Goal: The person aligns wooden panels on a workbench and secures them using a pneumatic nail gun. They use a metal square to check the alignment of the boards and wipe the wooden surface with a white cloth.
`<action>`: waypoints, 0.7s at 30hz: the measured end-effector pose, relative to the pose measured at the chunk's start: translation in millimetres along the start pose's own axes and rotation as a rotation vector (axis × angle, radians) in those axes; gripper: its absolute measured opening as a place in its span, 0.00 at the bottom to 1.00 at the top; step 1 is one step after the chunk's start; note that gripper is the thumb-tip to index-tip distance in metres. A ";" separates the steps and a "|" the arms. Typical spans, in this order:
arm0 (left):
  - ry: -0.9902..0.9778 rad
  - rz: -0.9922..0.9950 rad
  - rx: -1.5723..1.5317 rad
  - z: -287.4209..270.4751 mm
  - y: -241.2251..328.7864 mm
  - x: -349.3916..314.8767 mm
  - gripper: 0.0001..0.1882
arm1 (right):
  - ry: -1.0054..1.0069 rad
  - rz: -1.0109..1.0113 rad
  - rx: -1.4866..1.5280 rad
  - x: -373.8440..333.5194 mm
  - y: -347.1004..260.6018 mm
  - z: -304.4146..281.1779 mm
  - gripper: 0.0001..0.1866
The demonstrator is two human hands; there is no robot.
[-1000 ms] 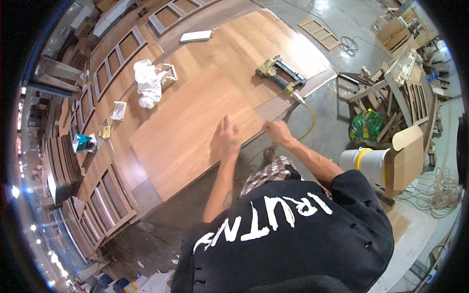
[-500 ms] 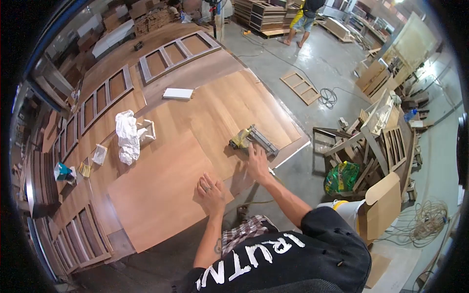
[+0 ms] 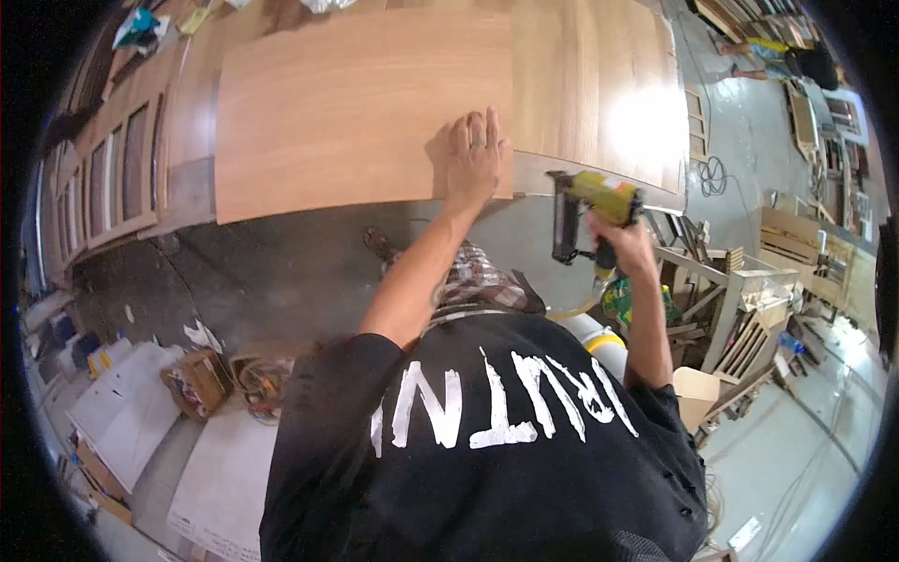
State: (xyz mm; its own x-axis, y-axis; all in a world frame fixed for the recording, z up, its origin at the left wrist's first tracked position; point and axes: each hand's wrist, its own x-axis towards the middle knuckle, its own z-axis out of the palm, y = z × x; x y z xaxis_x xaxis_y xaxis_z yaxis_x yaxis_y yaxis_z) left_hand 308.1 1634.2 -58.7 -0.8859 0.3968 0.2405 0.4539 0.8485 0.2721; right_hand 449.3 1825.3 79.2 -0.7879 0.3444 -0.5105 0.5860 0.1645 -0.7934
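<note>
Near the right-hand near corner of the wood panel (image 3: 356, 112), in the head view, your left hand (image 3: 473, 161) lies palm down with its fingers extended toward the far edge, unclenched and gripping nothing, only touching the surface. A ring sits on one finger. The panel rests on the worktable (image 3: 190, 192), its long near side running along the table's near edge, and lighter boards (image 3: 585, 84) lie beyond its right end, with a strong glare on them toward the table's right edge.

Your right hand (image 3: 626, 245) is wrapped around the handle of a yellow-and-black nail gun (image 3: 609, 192), closed firmly enough to carry it. You have the tool to the right of the panel, at the worktable's near edge, apart from the panel; it is slightly blurred, and you cannot tell whether its nose touches the table.

At the table's left end lies a slatted wooden frame (image 3: 117, 173), and by its far left corner a teal-and-white item (image 3: 140, 30). Below your right forearm are a green bag (image 3: 623, 304) and a white bucket (image 3: 599, 345) with a yellow band. On the floor beyond the right edge lies a coil of dark cable (image 3: 714, 178), with a co-worker (image 3: 810, 66) farther off.
</note>
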 end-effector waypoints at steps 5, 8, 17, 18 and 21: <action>0.040 0.020 0.014 6.2 -12.1 -10.7 0.34 | -0.114 0.082 -0.350 -8.6 10.4 55.9 0.18; 0.025 0.018 -0.046 6.1 -5.1 -12.8 0.33 | -0.053 0.080 -0.381 -12.1 19.2 60.5 0.20; 0.011 0.013 -0.021 9.5 -2.2 -14.7 0.32 | -0.062 0.107 -0.408 -12.5 3.3 65.4 0.21; 0.013 0.013 -0.023 9.2 -1.8 -13.7 0.32 | -0.057 0.097 -0.425 -10.5 6.7 64.3 0.21; 0.021 0.007 -0.055 7.0 -1.6 -11.4 0.32 | -0.052 0.072 -0.441 -9.5 4.6 65.9 0.22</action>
State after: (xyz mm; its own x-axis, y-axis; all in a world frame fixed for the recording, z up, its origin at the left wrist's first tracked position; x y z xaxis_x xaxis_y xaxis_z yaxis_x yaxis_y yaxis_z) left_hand 316.8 1630.7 -68.3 -0.8805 0.3952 0.2618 0.4656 0.8247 0.3210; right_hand 446.9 1761.8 58.5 -0.7440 0.3241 -0.5843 0.6554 0.5242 -0.5438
